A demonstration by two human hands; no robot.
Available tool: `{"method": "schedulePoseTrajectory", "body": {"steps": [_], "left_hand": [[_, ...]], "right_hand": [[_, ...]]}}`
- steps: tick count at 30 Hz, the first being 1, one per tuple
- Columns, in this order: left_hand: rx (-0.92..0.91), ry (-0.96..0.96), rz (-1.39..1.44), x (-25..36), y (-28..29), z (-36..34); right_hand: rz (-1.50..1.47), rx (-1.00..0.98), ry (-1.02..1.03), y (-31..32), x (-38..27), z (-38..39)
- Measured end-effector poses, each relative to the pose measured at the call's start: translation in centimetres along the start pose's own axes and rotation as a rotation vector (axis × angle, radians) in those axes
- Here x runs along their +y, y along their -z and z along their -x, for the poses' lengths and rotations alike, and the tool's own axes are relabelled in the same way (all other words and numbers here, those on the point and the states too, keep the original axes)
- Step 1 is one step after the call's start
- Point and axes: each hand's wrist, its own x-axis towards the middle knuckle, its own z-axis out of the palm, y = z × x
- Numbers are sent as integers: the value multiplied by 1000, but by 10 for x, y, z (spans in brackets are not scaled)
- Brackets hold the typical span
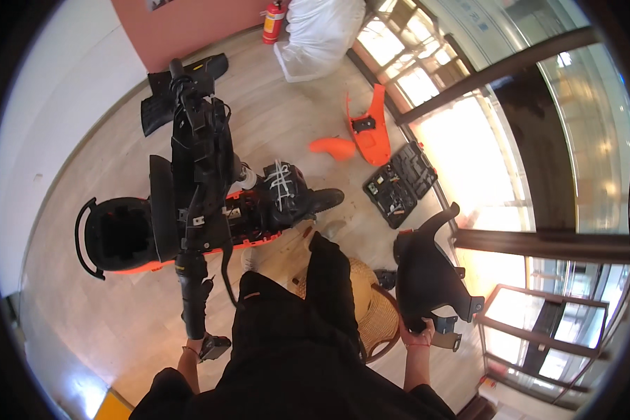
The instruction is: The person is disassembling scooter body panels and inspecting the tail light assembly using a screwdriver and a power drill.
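Observation:
A partly stripped scooter with an orange and black body stands to my left, its handlebar reaching toward me. My left hand is closed around the handlebar's near end. Next to that hand is a small dark part that I cannot make out. My right hand grips the lower end of a large curved black plastic panel, which is held up off the floor at my right. The scooter's black seat is at the far left, and its front wheel points right.
A wicker chair stands under me. Beyond the panel lies an open black tool case, with orange body panels behind it. A fire extinguisher and a white-covered bundle stand at the back. Glass doors line the right.

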Motion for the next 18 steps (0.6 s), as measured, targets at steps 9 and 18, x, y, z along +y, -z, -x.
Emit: {"method": "schedulePoseTrajectory", "body": {"steps": [9, 18], "left_hand": [[159, 22, 383, -12, -197, 17], [253, -130, -42, 59, -265, -41]], "right_hand": [[289, -235, -95, -138, -93, -263], [324, -302, -286, -164, -78, -421]]}}
